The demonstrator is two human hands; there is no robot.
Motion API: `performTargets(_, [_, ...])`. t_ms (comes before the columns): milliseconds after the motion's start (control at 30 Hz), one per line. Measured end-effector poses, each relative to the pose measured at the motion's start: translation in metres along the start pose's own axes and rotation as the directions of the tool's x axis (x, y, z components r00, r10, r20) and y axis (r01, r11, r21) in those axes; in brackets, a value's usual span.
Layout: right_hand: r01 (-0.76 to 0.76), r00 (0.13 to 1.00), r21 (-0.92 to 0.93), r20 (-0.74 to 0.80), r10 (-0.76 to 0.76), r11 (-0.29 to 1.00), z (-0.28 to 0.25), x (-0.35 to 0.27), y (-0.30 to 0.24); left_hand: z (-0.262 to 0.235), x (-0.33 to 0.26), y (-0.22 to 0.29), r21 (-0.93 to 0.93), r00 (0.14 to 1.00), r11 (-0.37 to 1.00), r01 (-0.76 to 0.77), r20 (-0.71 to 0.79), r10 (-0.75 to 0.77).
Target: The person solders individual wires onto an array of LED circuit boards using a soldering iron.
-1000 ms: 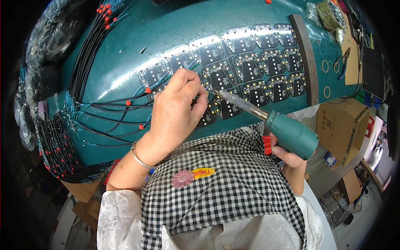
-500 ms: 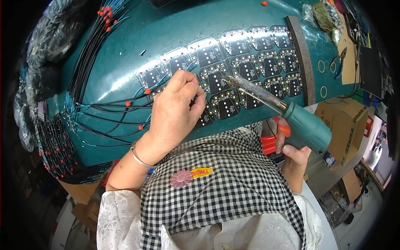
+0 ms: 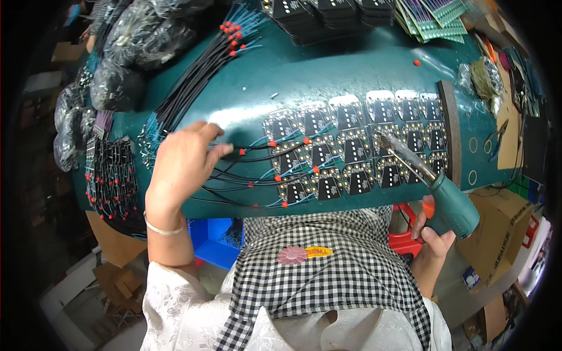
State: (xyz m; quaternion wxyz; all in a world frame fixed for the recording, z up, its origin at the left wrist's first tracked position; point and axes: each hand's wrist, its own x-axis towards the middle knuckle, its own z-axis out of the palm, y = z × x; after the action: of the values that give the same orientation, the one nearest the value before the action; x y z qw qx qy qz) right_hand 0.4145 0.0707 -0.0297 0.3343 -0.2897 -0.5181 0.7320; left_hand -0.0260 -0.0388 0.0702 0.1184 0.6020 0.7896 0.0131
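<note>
Where boards (image 3: 351, 146) lie, teal table (image 3: 328, 70) shines

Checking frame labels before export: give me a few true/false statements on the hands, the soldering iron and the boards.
1. The right hand grips a teal-handled soldering iron. True.
2. The iron's tip rests over the panel of small black circuit boards. True.
3. The left hand presses on the boards next to the tip. False: it lies to the left, on the black wires.
4. The wires carry yellow end caps. False: the caps are red.
5. The left wrist wears a thin bracelet. True.
</note>
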Motion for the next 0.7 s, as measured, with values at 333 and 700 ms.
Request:
performTargets(333, [0.024, 0.998, -0.075, -0.060, -0.028, 0.997, 0.018, 0.000, 0.003, 0.044, 0.137, -0.040, -0.018, 0.835, 0.997, -0.077, -0.547, 0.055])
performTargets(700, [-0.006, 0.999, 0.020, -0.053, 0.007, 1.000, 0.009, -0.004, 0.003, 0.046, 0.149, -0.038, 0.087, 0.780, 0.989, -0.116, -0.609, 0.145])
